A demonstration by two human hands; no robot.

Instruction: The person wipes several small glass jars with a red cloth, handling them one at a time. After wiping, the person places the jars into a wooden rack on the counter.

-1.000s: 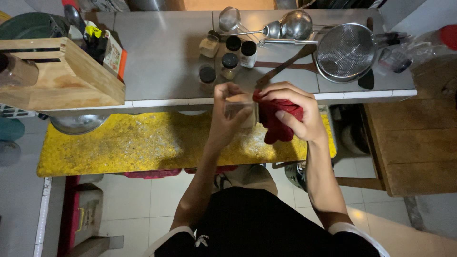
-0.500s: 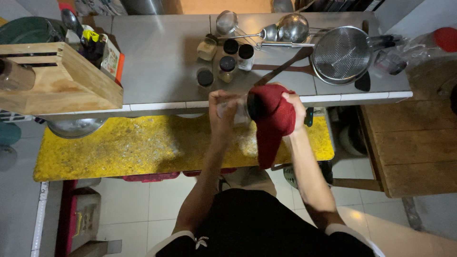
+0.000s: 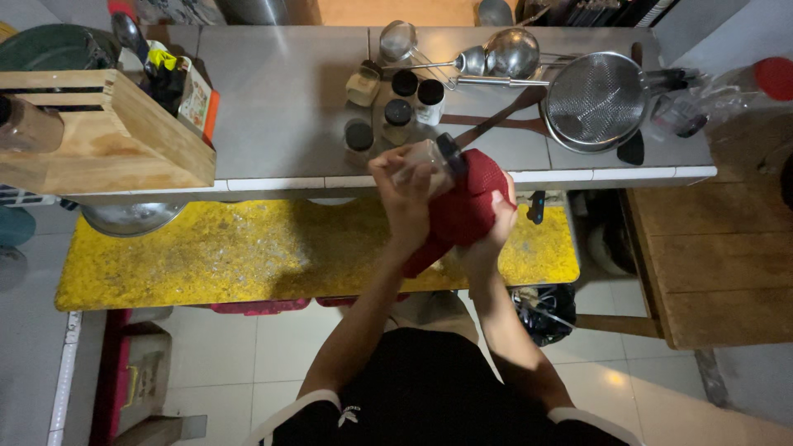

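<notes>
Clearly the small clear jar [image 3: 425, 158] with its black lid [image 3: 451, 149] was the centre of things: it was held in the air above the near edge of the grey worktop [image 3: 281, 99], in front of the person's chest. Its long axis lay tilted, nearly sideways, with the lidded end pointing right and a little away from the body, and the base end toward the left.

The left hand [image 3: 405, 194] had its grip wrapped round the jar's body, fingers curled over the top, seemingly to steady it. The right hand [image 3: 487, 227] had its grip pressed into a bunched red cloth [image 3: 462, 206], cupping it from below against the jar's lid end and underside; held that way, the cloth met the surface while the other hand kept the jar from turning. A tail of cloth hung down toward the yellow lower shelf [image 3: 248, 256].

Just beyond, on the worktop, stood several more small jars with black lids [image 3: 396, 107], close together. Farther right lay a round wire strainer [image 3: 596, 97], ladles [image 3: 512, 51] and a wooden spatula [image 3: 496, 122]. At the far left sat a wooden crate [image 3: 124, 140].
</notes>
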